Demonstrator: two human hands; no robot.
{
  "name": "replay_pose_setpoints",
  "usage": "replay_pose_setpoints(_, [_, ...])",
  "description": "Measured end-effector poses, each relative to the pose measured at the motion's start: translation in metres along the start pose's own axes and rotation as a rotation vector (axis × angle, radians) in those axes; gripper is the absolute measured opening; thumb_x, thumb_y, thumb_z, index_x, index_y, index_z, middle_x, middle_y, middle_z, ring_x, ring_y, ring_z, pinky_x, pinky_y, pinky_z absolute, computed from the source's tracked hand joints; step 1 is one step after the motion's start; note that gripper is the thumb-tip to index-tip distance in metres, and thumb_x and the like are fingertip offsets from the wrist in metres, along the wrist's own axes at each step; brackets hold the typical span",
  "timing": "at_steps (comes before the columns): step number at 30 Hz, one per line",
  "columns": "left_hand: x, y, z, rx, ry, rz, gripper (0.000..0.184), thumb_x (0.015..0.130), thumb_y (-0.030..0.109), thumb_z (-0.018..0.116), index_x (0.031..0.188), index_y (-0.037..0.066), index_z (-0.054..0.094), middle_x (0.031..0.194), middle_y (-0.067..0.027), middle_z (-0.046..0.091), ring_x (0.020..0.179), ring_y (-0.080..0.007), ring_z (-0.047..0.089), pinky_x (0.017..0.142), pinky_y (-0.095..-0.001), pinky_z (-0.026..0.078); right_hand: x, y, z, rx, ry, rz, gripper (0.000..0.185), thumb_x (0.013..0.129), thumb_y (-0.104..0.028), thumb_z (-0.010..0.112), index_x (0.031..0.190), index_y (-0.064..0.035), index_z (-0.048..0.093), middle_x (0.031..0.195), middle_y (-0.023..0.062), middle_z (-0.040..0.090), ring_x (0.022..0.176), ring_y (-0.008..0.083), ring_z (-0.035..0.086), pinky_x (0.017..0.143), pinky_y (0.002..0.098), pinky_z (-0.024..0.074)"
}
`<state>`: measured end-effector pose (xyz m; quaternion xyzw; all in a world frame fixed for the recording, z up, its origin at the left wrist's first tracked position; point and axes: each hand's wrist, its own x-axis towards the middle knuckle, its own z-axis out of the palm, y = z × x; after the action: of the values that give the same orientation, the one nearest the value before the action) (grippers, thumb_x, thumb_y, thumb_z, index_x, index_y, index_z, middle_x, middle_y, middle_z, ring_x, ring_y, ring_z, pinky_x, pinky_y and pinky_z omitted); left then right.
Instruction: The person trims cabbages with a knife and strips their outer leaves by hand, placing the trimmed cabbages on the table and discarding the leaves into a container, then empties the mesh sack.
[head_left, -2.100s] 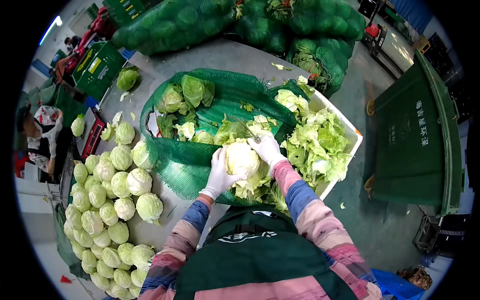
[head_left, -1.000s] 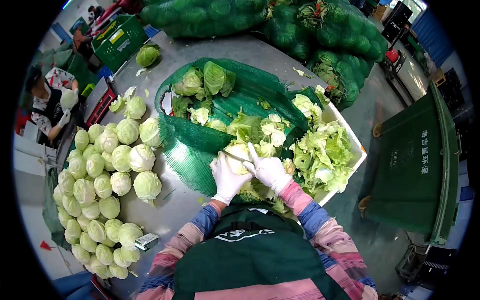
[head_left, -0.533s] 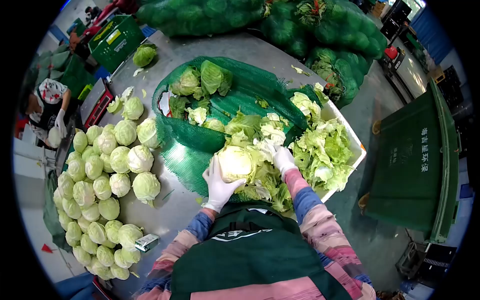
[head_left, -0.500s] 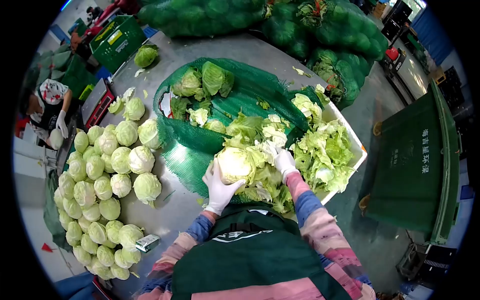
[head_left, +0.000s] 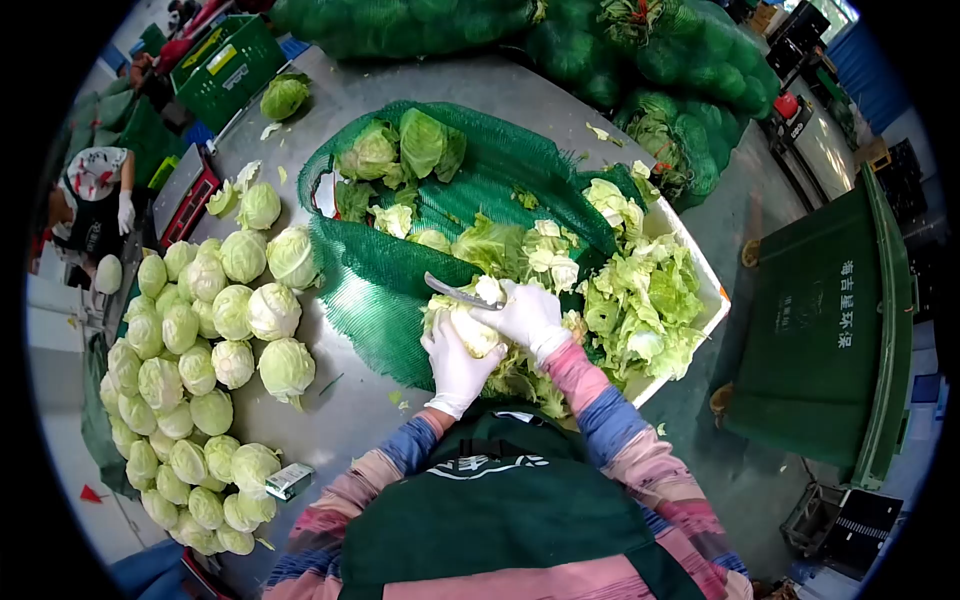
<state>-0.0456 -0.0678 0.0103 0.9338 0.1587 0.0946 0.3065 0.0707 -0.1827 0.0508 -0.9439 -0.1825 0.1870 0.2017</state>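
Observation:
A white-gloved left hand, my left hand (head_left: pixel 458 366), grips a pale cabbage (head_left: pixel 474 334) from its near side; much of the cabbage is covered by both hands. My right hand (head_left: pixel 526 316), gloved too, is closed around a knife, and the curved blade (head_left: pixel 452 291) points left over the top of the cabbage. Beneath and beyond lies an open green mesh sack (head_left: pixel 370 300), with leafy cabbages (head_left: pixel 432 146) and loose leaves on it. To the right of my right hand, trimmed leaves (head_left: pixel 650 300) fill a white box (head_left: pixel 712 290).
Trimmed cabbages (head_left: pixel 180 380) crowd the table's left side, beside a small carton (head_left: pixel 289 481). Full mesh sacks (head_left: pixel 690 50) line the far edge. A large green bin (head_left: pixel 820 320) stands on the right. At the left, a co-worker (head_left: pixel 98 205) stands near a scale (head_left: pixel 188 200).
My right hand has moved left and up onto the cabbage, and the knife blade now shows. The cabbage has turned within my left hand. The co-worker's hand has come away from a cabbage.

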Motion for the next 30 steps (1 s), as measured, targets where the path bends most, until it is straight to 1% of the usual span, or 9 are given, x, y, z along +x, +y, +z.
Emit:
replay_pose_setpoints(1, [0.002,0.001,-0.001,0.021,-0.012,0.026,0.098,0.062,0.033,0.084,0.134,-0.008,0.032,0.132,-0.0262,0.041,0.118,-0.0446,0.035,0.103,-0.0485,0.032,0.004,0.001,0.000,0.053,0.047,0.032,0.058,0.068,-0.064,0.067,0.088,-0.0094,0.071,0.080,0.0148,0.070,0.080,0.0324,0.068,0.072,0.0409,0.0532])
replay_pose_setpoints(13, [0.006,-0.025,-0.025,-0.446,-0.168,-0.072,0.096,0.061,0.028,0.085,0.136,-0.002,0.032,0.130,-0.0246,0.043,0.121,-0.0398,0.041,0.106,-0.0453,0.034,0.046,0.020,0.033,0.180,0.089,0.219,0.043,0.071,-0.044,0.068,0.098,-0.0103,0.066,0.090,0.0156,0.069,0.086,0.0336,0.066,0.078,0.0421,0.0513])
replay_pose_setpoints(17, [-0.027,-0.063,-0.023,-0.709,-0.208,0.131,0.104,0.060,0.021,0.089,0.140,0.002,0.025,0.136,-0.0189,0.037,0.130,-0.0305,0.040,0.111,-0.0406,0.032,0.036,0.049,0.060,0.142,0.090,0.299,0.044,0.076,-0.043,0.066,0.105,-0.0102,0.063,0.092,0.0158,0.070,0.087,0.0336,0.067,0.078,0.0430,0.0516])
replay_pose_setpoints(21, [-0.031,-0.067,-0.033,-0.864,-0.342,-0.097,0.108,0.059,0.018,0.090,0.141,0.003,0.022,0.141,-0.0175,0.034,0.133,-0.0259,0.038,0.111,-0.0370,0.033,0.013,0.051,0.047,0.381,0.009,0.222,0.067,0.075,-0.060,0.068,0.114,-0.0059,0.061,0.097,0.0182,0.069,0.093,0.0335,0.066,0.084,0.0408,0.0506])
replay_pose_setpoints(23, [-0.022,-0.068,-0.031,-0.922,-0.347,-0.104,0.108,0.061,0.017,0.089,0.143,0.000,0.022,0.140,-0.0171,0.035,0.132,-0.0252,0.039,0.110,-0.0367,0.034,-0.006,0.054,0.040,0.662,-0.063,0.070,0.104,0.071,-0.066,0.069,0.144,-0.0009,0.034,0.127,0.0226,0.058,0.118,0.0330,0.057,0.101,0.0352,0.0428])
replay_pose_setpoints(25, [-0.005,-0.076,-0.028,-0.755,-0.428,-0.061,0.108,0.062,0.016,0.089,0.144,-0.003,0.021,0.141,-0.0172,0.035,0.131,-0.0252,0.039,0.110,-0.0367,0.034,-0.044,0.030,0.018,0.587,-0.134,0.097,0.120,0.068,-0.065,0.073,0.149,0.0024,0.015,0.137,0.0223,0.050,0.125,0.0330,0.052,0.105,0.0335,0.0395])
replay_pose_setpoints(26, [0.000,-0.073,-0.028,-0.791,-0.457,-0.093,0.108,0.064,0.015,0.088,0.145,-0.005,0.020,0.141,-0.0176,0.038,0.130,-0.0252,0.042,0.109,-0.0360,0.036,-0.042,0.042,0.047,0.682,-0.065,-0.096,0.126,0.066,-0.059,0.078,0.149,0.0042,0.008,0.139,0.0228,0.047,0.128,0.0315,0.049,0.106,0.0334,0.0378])
replay_pose_setpoints(27, [0.006,-0.072,-0.028,-0.788,-0.471,-0.089,0.108,0.064,0.015,0.088,0.145,-0.005,0.020,0.141,-0.0176,0.038,0.130,-0.0252,0.042,0.109,-0.0360,0.036,-0.053,0.029,0.045,0.513,-0.057,0.092,0.120,0.065,-0.049,0.084,0.148,0.0040,0.015,0.138,0.0215,0.049,0.130,0.0297,0.047,0.107,0.0334,0.0366])
replay_pose_setpoints(30, [0.019,-0.075,-0.031,-0.877,-0.541,-0.130,0.102,0.067,0.011,0.085,0.146,-0.004,0.022,0.137,-0.0167,0.046,0.124,-0.0239,0.048,0.106,-0.0346,0.040,-0.043,0.040,0.071,0.871,0.052,-0.037,0.112,0.063,-0.040,0.086,0.147,0.0023,0.025,0.135,0.0206,0.050,0.127,0.0272,0.048,0.106,0.0334,0.0370])
